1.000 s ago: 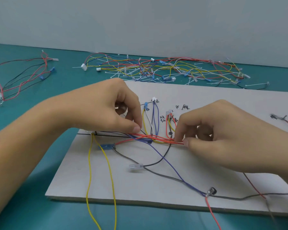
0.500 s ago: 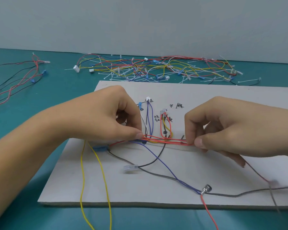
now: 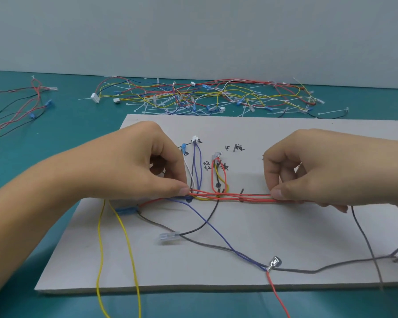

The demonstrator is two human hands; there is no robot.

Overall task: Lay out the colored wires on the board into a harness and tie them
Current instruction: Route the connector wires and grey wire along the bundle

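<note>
While scanning from far L of teal table top (image 3: 62, 143), saw loose set of thin red & black wires (image 3: 16, 111) lying well apart from flat grey cardboard board (image 3: 296, 230). Saw L hand (image 3: 129, 171) over board's L part, fingers curled, thumb & index tip pinching L end of straight horizontal bundle of red wires (image 3: 239, 196). Noted two thin yellow wires (image 3: 99, 235) running from under that hand off board's front edge. Noted small blue sleeve connector (image 3: 126, 211) & clear plastic connector (image 3: 169, 237) lying on board just below. Saw white & purple wires (image 3: 197, 166) rising from bundle to small white plug (image 3: 194, 139), w/ red & yellow loop (image 3: 225, 177) beside, approx mid-board. Saw tangled pile of multicolour wires & white zip ties (image 3: 205, 97) on table behind board. Spotted small metal terminal (image 3: 275, 263) near front edge, meeting purple, red & grey leads. Saw R hand (image 3: 308, 171) w/ curled fingers, thumb & index pinching bundle's R end, low over board.
</note>
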